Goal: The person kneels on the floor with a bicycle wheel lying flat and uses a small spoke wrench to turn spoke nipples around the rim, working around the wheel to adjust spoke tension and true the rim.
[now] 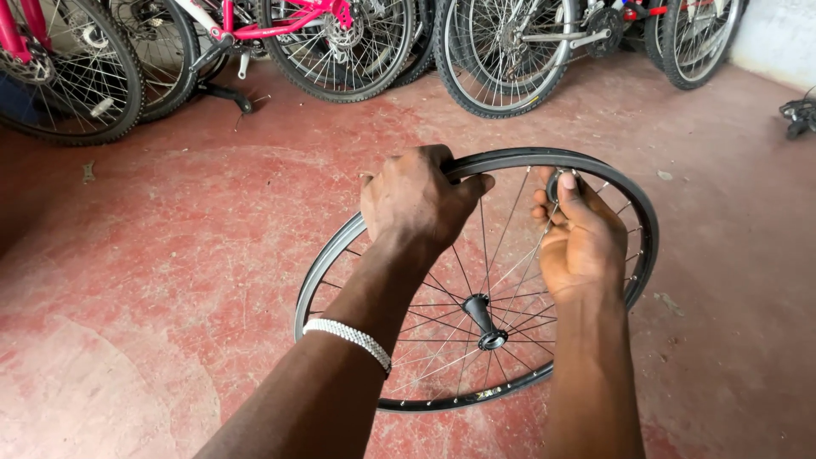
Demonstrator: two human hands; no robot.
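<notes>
A bare black bicycle wheel rim [637, 212] with thin silver spokes and a dark hub [484, 321] stands tilted over the red floor in front of me. My left hand [416, 202] grips the top of the rim, thumb hooked over its edge; a white beaded bracelet [348, 337] sits on that forearm. My right hand [580, 238] is inside the wheel near its upper right. Its thumb and fingers pinch a small round dark tool [554, 184] against a spoke close to the rim.
Several bicycles are parked along the back: a pink-framed one [280, 21] at the left and grey ones [510, 51] at the right. A dark object [797, 117] lies at the far right by a pale wall. Worn red concrete floor [170, 255] surrounds the wheel.
</notes>
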